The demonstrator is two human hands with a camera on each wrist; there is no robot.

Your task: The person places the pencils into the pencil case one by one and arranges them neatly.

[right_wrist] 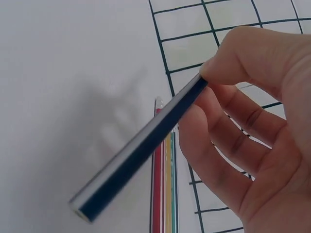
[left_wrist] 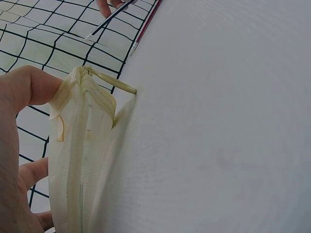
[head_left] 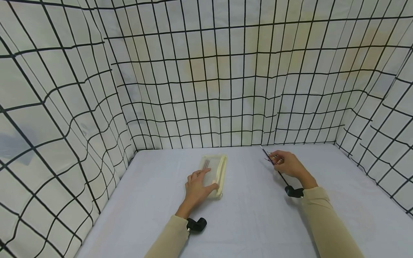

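Note:
My left hand (head_left: 197, 186) rests with spread fingers on a cream mesh pencil case (head_left: 222, 171) lying on the table. Slim pencils (head_left: 205, 164) show by its fingertips, at the case's upper part. In the left wrist view, the thumb touches the end of the zipped case (left_wrist: 82, 155) and two other fingers lie against its side. Off to the right, my right hand (head_left: 290, 165) pinches a dark blue and silver striped pencil (right_wrist: 141, 145) between thumb and fingers, tilted above the table. Beneath it lie several striped pencils (right_wrist: 158, 194), among them red, yellow and green.
A white cloth covers the table (head_left: 161, 179). White walls with a black grid (head_left: 230, 82) close in the back and both sides. Black wrist cameras (head_left: 196, 224) sit on both wrists, near the sleeve cuffs. The pencils on the right lie close to the back wall.

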